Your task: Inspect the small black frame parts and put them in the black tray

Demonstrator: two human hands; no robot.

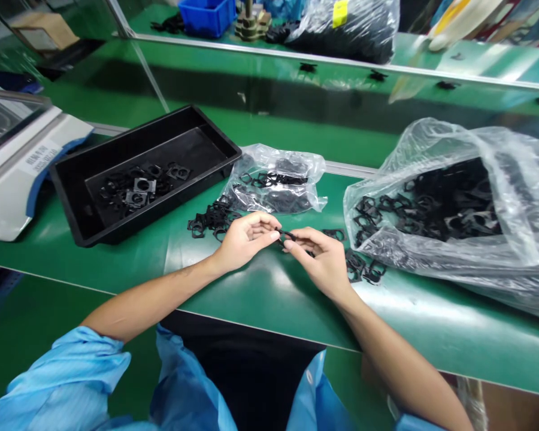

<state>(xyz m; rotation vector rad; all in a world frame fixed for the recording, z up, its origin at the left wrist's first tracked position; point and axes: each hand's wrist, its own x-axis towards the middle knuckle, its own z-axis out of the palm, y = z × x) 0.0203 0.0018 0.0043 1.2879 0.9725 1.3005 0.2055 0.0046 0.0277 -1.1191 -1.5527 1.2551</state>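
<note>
Between my two hands is a small black plastic part (pixel 287 235) with a ring-like opening. My left hand (pixel 248 240) pinches its left side between thumb and fingers. Its right side is gripped by the fingertips of my right hand (pixel 320 256). Fingers cover much of the part, so its full shape is hidden. Beyond my left hand lies a loose pile of similar black parts (pixel 211 218). More black parts (pixel 357 266) lie on the green table (pixel 251 299) to the right of my right hand.
A black tray (pixel 197 137) with square, holed parts stands at the left, beside a white scale (pixel 40 155). A small clear bag (pixel 291 191) of parts lies beyond my hands. A large open plastic bag (pixel 440 251) of parts fills the right. A blue bin (pixel 209 18) sits behind.
</note>
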